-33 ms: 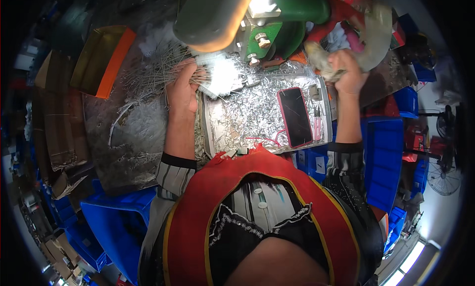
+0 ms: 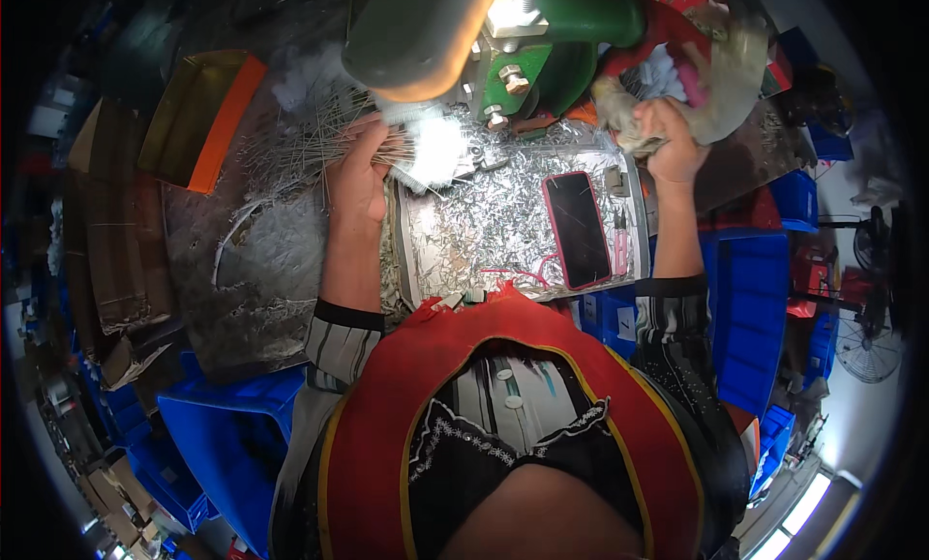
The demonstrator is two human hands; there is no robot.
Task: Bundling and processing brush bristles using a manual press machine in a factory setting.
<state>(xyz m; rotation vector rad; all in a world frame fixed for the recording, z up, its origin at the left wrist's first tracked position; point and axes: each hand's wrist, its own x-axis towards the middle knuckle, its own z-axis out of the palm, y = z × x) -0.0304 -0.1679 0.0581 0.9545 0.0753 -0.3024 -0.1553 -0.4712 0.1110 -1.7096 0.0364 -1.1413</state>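
My left hand (image 2: pixel 358 178) is closed round a bundle of thin wire-stemmed brushes (image 2: pixel 387 151), their white bristly ends bright under the lamp. Many bare wire stems fan out leftward past my fingers. On the other side, my right hand (image 2: pixel 674 146) is closed on a pale, cloth-like curved wrap (image 2: pixel 740 86) beside the green machine (image 2: pixel 571 47). What lies under that wrap, I cannot tell. Between my hands sits a shallow metal tray (image 2: pixel 404 260) strewn with shiny wire clippings. A dark phone in a red case (image 2: pixel 578 229) lies in it, with pink-handled tweezers or a similar tool (image 2: pixel 620 242) alongside.
A lamp (image 2: pixel 416 37) hangs low over the work. An open box with an orange side (image 2: pixel 218 124) stands at the far left of the worn bench (image 2: pixel 261 299). Blue bins (image 2: pixel 750 318) flank me on the right, and another blue bin (image 2: pixel 227 434) on the left.
My right hand has shifted slightly to the left with the pale wrap still in its grip. My left hand and the brushes stay nearly where they were.
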